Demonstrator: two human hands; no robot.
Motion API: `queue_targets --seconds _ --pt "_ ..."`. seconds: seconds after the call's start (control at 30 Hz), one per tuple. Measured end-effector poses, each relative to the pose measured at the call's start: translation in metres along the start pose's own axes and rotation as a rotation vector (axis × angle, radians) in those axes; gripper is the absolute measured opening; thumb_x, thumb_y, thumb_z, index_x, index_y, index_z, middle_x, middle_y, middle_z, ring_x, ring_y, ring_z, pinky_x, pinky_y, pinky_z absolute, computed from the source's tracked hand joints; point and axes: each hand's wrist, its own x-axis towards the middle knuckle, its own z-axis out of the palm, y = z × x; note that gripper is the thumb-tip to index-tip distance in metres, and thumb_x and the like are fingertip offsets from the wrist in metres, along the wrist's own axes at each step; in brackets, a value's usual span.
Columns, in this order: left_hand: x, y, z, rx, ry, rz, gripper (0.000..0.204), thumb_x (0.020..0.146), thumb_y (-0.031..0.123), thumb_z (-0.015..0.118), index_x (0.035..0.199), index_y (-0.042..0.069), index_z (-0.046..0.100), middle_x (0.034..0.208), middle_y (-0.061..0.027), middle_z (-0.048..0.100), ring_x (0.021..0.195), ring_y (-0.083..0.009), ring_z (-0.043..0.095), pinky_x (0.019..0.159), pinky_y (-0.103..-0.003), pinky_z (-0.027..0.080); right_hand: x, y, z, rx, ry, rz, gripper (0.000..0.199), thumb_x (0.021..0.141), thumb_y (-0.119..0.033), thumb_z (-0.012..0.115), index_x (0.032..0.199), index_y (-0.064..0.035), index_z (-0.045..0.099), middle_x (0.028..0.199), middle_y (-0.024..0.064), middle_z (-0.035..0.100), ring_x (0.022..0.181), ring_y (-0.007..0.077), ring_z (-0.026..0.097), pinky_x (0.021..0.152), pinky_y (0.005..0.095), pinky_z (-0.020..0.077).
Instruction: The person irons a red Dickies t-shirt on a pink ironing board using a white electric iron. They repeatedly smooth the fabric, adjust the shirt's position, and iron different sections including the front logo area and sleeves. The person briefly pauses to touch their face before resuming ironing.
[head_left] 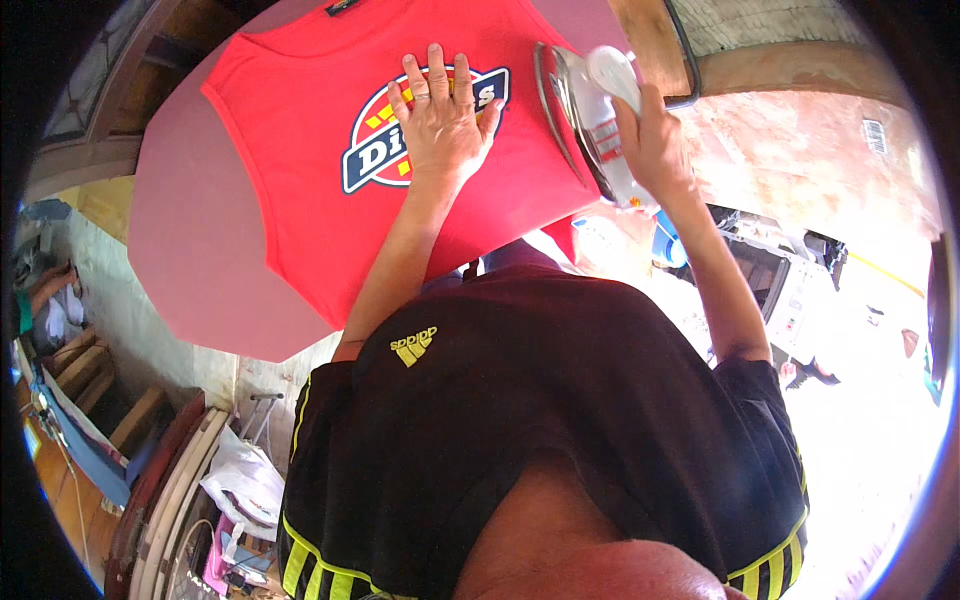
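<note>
A red sleeveless shirt (pixel 300 130) is spread over a mauve board (pixel 190 220), with a printed emblem in navy, white and yellow on its front. My left hand (pixel 440 125) lies flat on that emblem, fingers spread, and covers its middle. At the shirt's right side, a white clothes iron (pixel 590 125) is gripped by its handle in my right hand (pixel 655 145). The iron's soleplate edge faces left, toward the emblem. Whether the whole plate touches the cloth I cannot tell. The shirt's lower hem hangs over the board's near edge, close to my body.
Beyond the iron stands a wooden chair or frame (pixel 655 45) with a dark rim. A blue container (pixel 668 240) and a white appliance (pixel 790 300) are at the right. On the lower left sit a white plastic bag (pixel 245 485) and wooden steps (pixel 95 385).
</note>
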Motion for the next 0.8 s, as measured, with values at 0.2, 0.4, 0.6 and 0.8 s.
queue_targets --seconds 0.2,0.4,0.6,0.8 --pt "-0.001 0.005 -0.006 0.085 -0.046 -0.003 0.065 0.098 0.061 0.044 0.147 0.017 0.049 0.157 -0.0173 0.035 0.147 -0.0465 0.023 0.113 -0.07 0.014 -0.02 0.0 0.006 0.077 0.154 -0.03 0.023 0.101 -0.017 0.057 0.113 0.001 0.051 0.075 0.0277 0.063 0.072 0.0436 0.069 0.056 0.0451 0.051" --pt "-0.003 0.001 0.006 0.068 -0.017 0.01 0.064 0.097 0.06 0.046 0.147 0.02 0.049 0.158 -0.0161 0.035 0.147 -0.0465 0.025 0.112 -0.072 0.016 -0.002 0.002 0.009 0.124 0.082 0.005 0.024 0.096 -0.018 0.063 0.103 0.0034 0.053 0.077 0.0287 0.063 0.075 0.0494 0.065 0.062 0.051 0.0519" --pt "0.0 0.0 0.005 0.121 0.009 0.01 0.061 0.097 0.059 0.047 0.147 0.024 0.049 0.157 -0.0152 0.037 0.147 -0.0438 0.027 0.112 -0.071 0.019 -0.024 0.004 -0.003 0.174 0.075 -0.122 0.024 0.095 -0.017 0.063 0.102 0.0034 0.052 0.079 0.0298 0.063 0.075 0.0494 0.065 0.063 0.0506 0.0524" --pt "-0.022 0.0 0.007 0.133 0.226 -0.043 0.067 0.094 0.053 0.056 0.144 0.009 0.05 0.157 -0.018 0.035 0.146 -0.0431 0.027 0.112 -0.068 0.018 -0.03 0.022 -0.013 0.146 -0.161 -0.256 0.029 0.096 -0.022 0.064 0.103 0.003 0.051 0.078 0.029 0.063 0.074 0.0474 0.066 0.061 0.0516 0.0516"
